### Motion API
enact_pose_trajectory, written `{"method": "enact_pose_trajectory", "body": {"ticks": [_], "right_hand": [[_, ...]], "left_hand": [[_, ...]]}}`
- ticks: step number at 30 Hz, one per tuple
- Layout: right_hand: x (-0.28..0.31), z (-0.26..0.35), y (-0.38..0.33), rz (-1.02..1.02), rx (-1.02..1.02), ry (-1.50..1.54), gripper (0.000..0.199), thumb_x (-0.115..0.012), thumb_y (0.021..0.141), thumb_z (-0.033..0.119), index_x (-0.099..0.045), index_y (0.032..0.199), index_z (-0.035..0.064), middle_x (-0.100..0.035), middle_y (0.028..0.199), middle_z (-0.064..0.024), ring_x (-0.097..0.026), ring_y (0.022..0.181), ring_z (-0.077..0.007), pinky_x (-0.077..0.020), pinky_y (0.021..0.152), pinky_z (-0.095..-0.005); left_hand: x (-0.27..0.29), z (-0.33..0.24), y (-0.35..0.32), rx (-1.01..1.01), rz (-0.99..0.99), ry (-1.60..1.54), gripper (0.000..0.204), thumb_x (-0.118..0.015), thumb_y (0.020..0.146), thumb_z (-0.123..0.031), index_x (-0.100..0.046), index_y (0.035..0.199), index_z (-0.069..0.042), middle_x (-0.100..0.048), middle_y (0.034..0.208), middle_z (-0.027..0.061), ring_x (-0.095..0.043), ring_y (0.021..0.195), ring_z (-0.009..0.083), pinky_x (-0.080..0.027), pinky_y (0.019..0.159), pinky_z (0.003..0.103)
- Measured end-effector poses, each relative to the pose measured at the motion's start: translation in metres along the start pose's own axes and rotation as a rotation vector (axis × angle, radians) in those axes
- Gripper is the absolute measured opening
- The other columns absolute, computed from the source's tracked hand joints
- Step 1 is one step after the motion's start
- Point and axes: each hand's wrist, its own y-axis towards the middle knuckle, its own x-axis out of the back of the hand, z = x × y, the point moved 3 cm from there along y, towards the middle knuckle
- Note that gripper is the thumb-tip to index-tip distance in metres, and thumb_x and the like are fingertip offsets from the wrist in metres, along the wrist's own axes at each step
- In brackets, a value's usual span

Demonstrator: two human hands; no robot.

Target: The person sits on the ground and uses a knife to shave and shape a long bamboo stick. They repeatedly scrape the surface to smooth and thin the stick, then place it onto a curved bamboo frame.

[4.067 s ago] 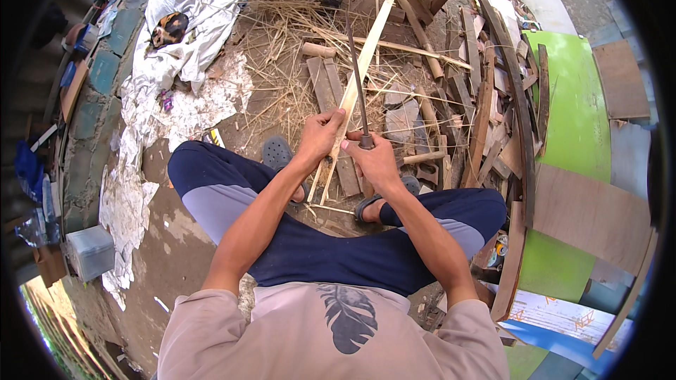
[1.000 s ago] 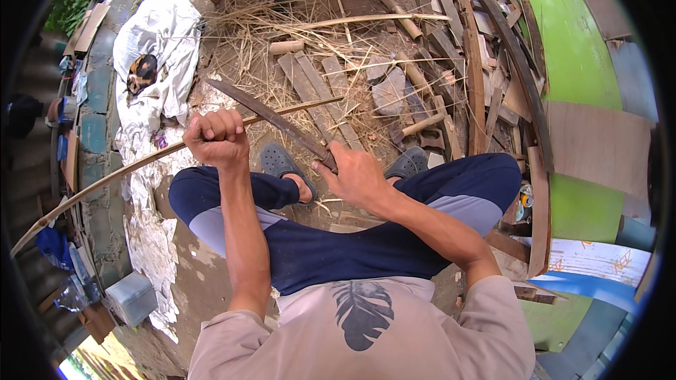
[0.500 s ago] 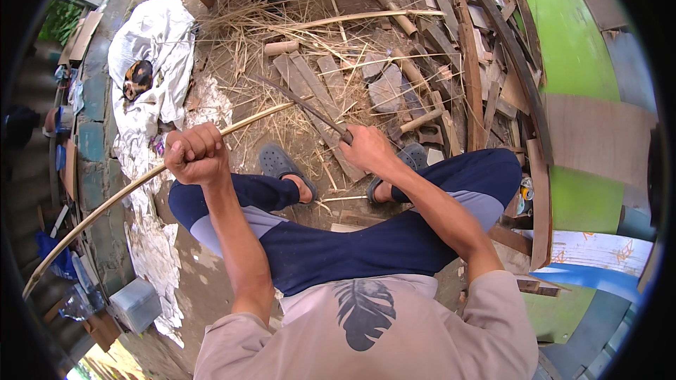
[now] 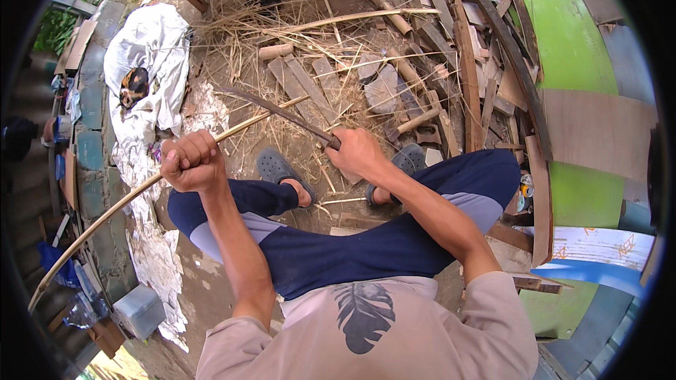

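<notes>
My left hand (image 4: 193, 160) is closed around a long, pale bamboo strip (image 4: 105, 219). The strip bends down to the lower left, and its other end reaches up past my fist over the ground. In my right hand (image 4: 355, 155) is the dark handle of a long, narrow knife (image 4: 299, 121). Its brownish blade points to the upper left and crosses the strip near the strip's far end. Whether blade and strip touch, I cannot tell. Both hands are held over the space in front of my bent knees.
Thin shavings (image 4: 232, 32) litter the ground ahead, around flat boards (image 4: 292, 81) and a broken stone block (image 4: 382, 90). A hammer (image 4: 419, 121) lies beyond my right foot, near a heap of timber (image 4: 468, 63). At left, a calico cat (image 4: 134, 88) rests on a white sheet (image 4: 158, 39).
My right hand has shifted a little left, and the knife blade has swung left and lower across the strip. My left hand still grips the strip, with only a slight shift.
</notes>
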Motion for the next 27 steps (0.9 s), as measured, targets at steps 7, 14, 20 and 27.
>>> {"method": "enact_pose_trajectory", "body": {"ticks": [7,14,20,27], "right_hand": [[0.001,-0.015,0.008,-0.054,-0.006,-0.007,0.027,-0.066,0.08,0.028,-0.069,0.091,0.0031,-0.068,0.08,-0.0259,-0.067,0.081,-0.0442,-0.0539,0.076,-0.0511],[0.005,-0.007,0.012,-0.009,-0.038,-0.044,0.03,-0.065,0.079,0.028,-0.07,0.094,0.0026,-0.068,0.081,-0.0273,-0.068,0.083,-0.0443,-0.0543,0.079,-0.0509],[0.002,-0.027,0.02,-0.053,0.031,-0.03,0.027,-0.065,0.08,0.028,-0.069,0.09,0.003,-0.068,0.08,-0.0244,-0.067,0.08,-0.0435,-0.0538,0.077,-0.0511],[0.014,-0.002,0.001,-0.018,0.048,-0.071,0.028,-0.064,0.08,0.028,-0.069,0.09,0.0024,-0.068,0.08,-0.0253,-0.067,0.08,-0.0438,-0.0544,0.076,-0.0509]], "left_hand": [[0.002,0.0,0.002,0.008,0.025,0.026,0.029,-0.043,0.088,-0.021,-0.032,0.062,-0.016,-0.025,0.044,-0.0025,-0.021,0.038,0.0106,-0.03,0.04,0.028],[0.006,0.014,-0.001,0.029,-0.003,0.097,0.03,-0.044,0.088,-0.021,-0.032,0.061,-0.015,-0.026,0.043,-0.0011,-0.022,0.038,0.0114,-0.031,0.041,0.029],[0.005,0.01,-0.002,0.05,0.025,0.049,0.03,-0.045,0.086,-0.022,-0.029,0.061,-0.017,-0.025,0.046,-0.0026,-0.022,0.039,0.0109,-0.03,0.043,0.029],[0.011,0.002,0.004,0.014,0.034,0.055,0.029,-0.043,0.088,-0.021,-0.031,0.062,-0.017,-0.026,0.045,-0.0034,-0.021,0.039,0.0102,-0.029,0.043,0.028]]}}
